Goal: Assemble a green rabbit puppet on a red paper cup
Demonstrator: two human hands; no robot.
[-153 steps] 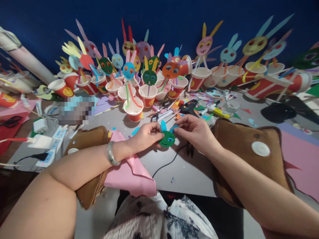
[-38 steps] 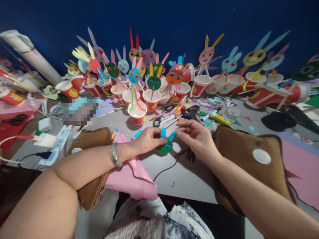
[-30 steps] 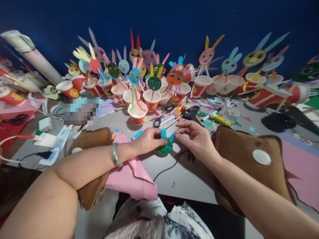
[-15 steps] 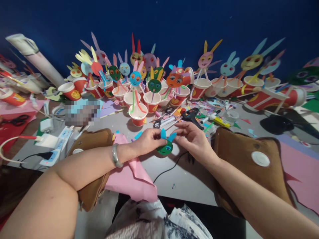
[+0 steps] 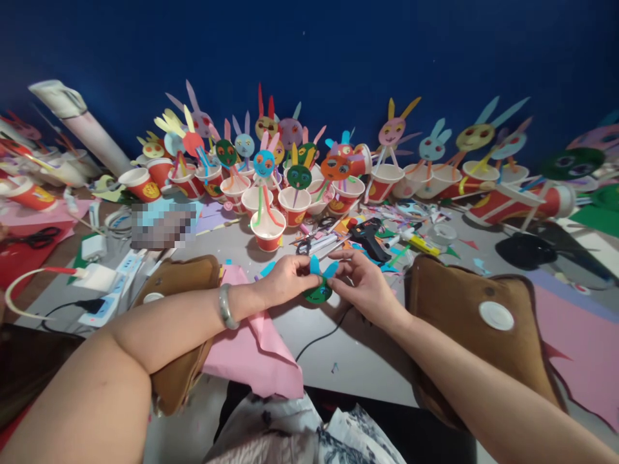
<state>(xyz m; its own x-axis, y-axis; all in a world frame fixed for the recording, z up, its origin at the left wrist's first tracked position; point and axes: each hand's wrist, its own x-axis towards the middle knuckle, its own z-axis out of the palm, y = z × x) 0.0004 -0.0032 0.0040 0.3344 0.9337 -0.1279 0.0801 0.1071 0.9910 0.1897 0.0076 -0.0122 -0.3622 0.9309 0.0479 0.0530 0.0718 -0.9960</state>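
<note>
Above the grey table, a green paper rabbit face (image 5: 318, 293) with blue ears and a drawn eye and mouth is between my two hands. My left hand (image 5: 289, 278) pinches its left side, with the thumb over the front. My right hand (image 5: 360, 283) has thumb and fingertips closed at the base of the right blue ear, touching the face's upper right edge. Fingers behind the paper are hidden. Just beyond my right hand lies a black glue gun (image 5: 371, 238) among paper scraps.
Paper cups with rabbit faces on sticks (image 5: 268, 229) crowd the back. Brown cushions (image 5: 476, 335) lie either side, pink paper (image 5: 256, 354) by my left forearm. A power strip (image 5: 113, 287) is at left. Black scissors (image 5: 304, 246) and a yellow cutter (image 5: 422, 243) lie beyond my hands.
My right hand has moved in to the left and its thumb and fingers have closed on the rabbit's right ear. My left hand keeps its pinch. The camera view has shifted slightly.
</note>
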